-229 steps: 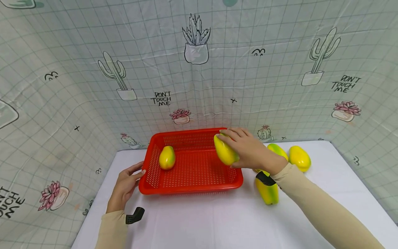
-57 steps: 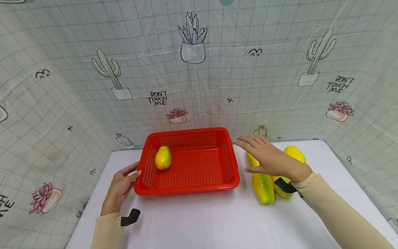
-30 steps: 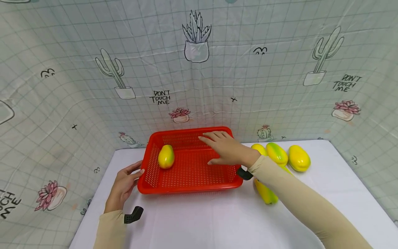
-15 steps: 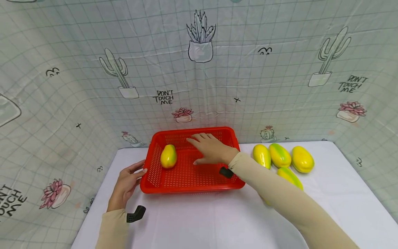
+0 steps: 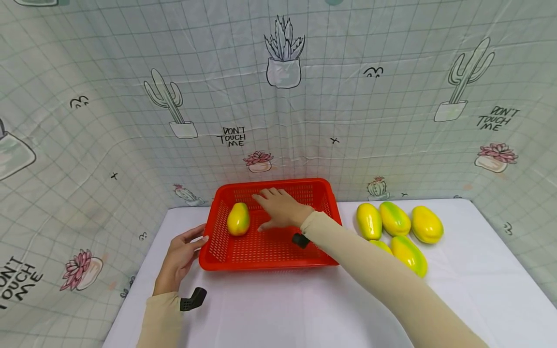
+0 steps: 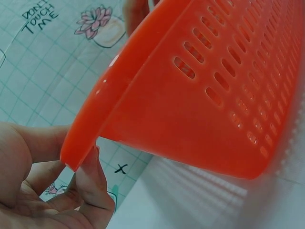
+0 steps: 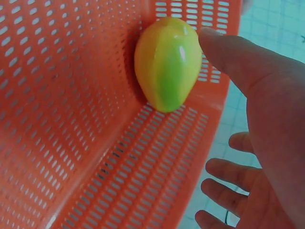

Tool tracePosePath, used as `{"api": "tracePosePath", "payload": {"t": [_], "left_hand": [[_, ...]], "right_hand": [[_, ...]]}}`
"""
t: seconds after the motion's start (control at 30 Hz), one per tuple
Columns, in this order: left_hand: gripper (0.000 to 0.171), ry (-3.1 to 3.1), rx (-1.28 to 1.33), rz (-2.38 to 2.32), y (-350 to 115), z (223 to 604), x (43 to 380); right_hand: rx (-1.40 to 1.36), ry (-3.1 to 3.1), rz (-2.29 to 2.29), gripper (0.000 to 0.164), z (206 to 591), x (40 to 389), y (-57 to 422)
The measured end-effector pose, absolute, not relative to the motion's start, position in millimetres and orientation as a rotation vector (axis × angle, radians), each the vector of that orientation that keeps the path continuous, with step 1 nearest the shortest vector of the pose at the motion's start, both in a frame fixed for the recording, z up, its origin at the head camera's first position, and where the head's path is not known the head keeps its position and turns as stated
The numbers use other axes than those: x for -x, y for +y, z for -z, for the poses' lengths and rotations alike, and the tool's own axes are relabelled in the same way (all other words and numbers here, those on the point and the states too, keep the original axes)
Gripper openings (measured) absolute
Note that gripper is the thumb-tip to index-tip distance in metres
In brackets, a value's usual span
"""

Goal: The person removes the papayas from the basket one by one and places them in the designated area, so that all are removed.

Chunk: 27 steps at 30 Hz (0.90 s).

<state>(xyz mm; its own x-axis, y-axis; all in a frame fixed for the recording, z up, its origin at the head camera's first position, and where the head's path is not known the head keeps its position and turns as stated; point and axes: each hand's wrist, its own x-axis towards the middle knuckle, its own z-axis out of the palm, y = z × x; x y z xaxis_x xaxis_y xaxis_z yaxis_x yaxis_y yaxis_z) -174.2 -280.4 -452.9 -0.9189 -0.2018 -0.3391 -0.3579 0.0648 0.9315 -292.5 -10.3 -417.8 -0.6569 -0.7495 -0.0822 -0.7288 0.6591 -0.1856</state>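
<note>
A red plastic basket (image 5: 270, 261) with slotted walls stands on the table. At its left end, the left hand (image 5: 180, 253) pinches the rim between thumb and fingers; the left wrist view shows those fingers (image 6: 93, 191) under the rim (image 6: 83, 129). One yellow-green papaya (image 5: 238, 220) lies inside against the left side. The right hand (image 5: 283, 210) hovers over the middle of the basket, its fingers spread and holding nothing. In the right wrist view, the thumb (image 7: 228, 52) appears beside the papaya (image 7: 167, 67); whether they touch, I cannot tell.
Several more papayas (image 5: 395, 219) lie grouped on the white tablecloth (image 5: 270, 309) right of the basket. The right sleeve (image 5: 374, 278) partly covers one of them. Patterned cloth (image 5: 304, 116) hangs behind and at both sides.
Earlier, the right hand held a papaya over the basket's right end. Later it was at the right-hand group without it, then moved left over the basket. The left hand stays at the rim.
</note>
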Motion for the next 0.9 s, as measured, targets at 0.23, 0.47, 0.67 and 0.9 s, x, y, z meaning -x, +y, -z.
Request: {"api": "tracePosePath", "payload": {"t": [0.23, 0.47, 0.67, 0.9], "left_hand": [[0.055, 2.2, 0.6, -1.991, -280, 454, 174], [0.055, 2.202, 0.593, -2.001, -280, 455, 174], [0.054, 2.195, 0.598, -2.009, -280, 455, 174], [0.054, 2.187, 0.598, -2.019, -281, 454, 174]], "right_hand": [[1.202, 2.704, 0.189, 0.096, 425, 298, -30], [1.165, 2.683, 0.21, 0.096, 432, 303, -44], [1.154, 2.668, 0.205, 0.096, 439, 307, -53], [1.152, 2.655, 0.218, 0.095, 445, 311, -62]]}}
